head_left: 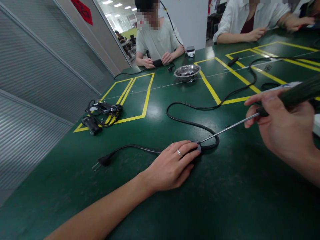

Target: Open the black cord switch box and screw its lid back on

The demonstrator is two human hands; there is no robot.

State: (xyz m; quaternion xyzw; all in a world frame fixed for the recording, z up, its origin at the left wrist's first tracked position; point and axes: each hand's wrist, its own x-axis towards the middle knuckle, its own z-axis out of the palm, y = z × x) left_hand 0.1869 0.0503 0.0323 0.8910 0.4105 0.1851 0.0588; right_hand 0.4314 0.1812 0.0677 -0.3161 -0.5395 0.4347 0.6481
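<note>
My left hand, with a ring on one finger, is closed over a black power adapter and presses it to the green table. Most of the adapter is hidden under the palm and fingers. In my right hand is a screwdriver with a long thin metal shaft and a thick dark handle. Its tip touches the adapter's far right end, beside my left fingertips. A black cord leads left from the adapter to a two-pin plug. Another black cable loops away from the right end.
A metal bowl with small items stands farther back. Bundled black adapters and cords lie at the left by yellow tape. Across the table, a person holds a black box; another person sits at the right.
</note>
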